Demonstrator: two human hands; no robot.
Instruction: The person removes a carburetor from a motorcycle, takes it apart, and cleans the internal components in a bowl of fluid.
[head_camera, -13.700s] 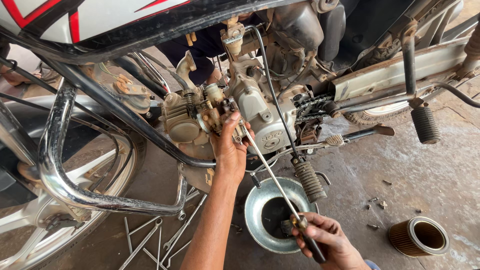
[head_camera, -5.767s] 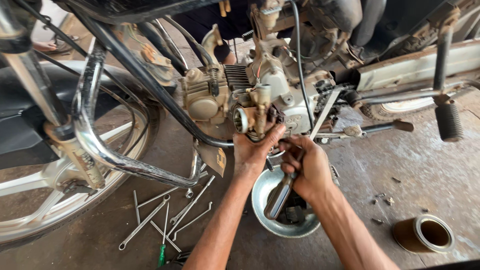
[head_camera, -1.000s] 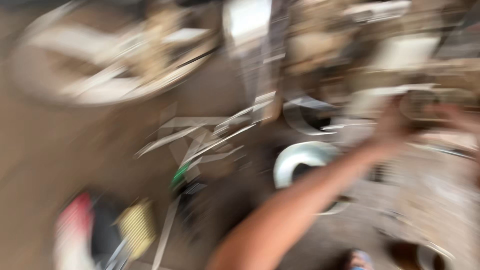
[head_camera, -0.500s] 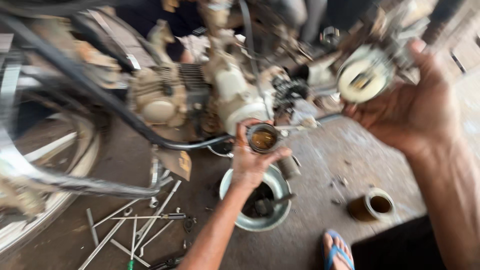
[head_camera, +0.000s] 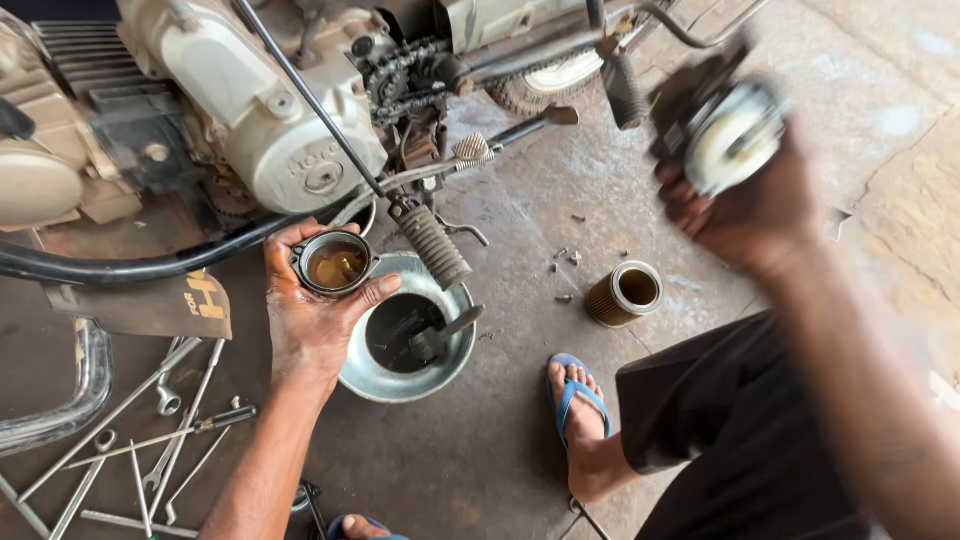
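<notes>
Fingers of the left hand cup a small float bowl over the metal pan; right hand grips a blurred carburettor body.

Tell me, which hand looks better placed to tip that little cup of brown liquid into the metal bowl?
The left hand, probably: it already holds the small cup level beside the metal bowl's rim. The right hand is raised, gripping a round part.

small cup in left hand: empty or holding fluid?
Holding fluid. The cup sits mouth-up in the left hand, with brownish liquid pooled inside, a glint on its surface. How deep, cannot tell.
</notes>
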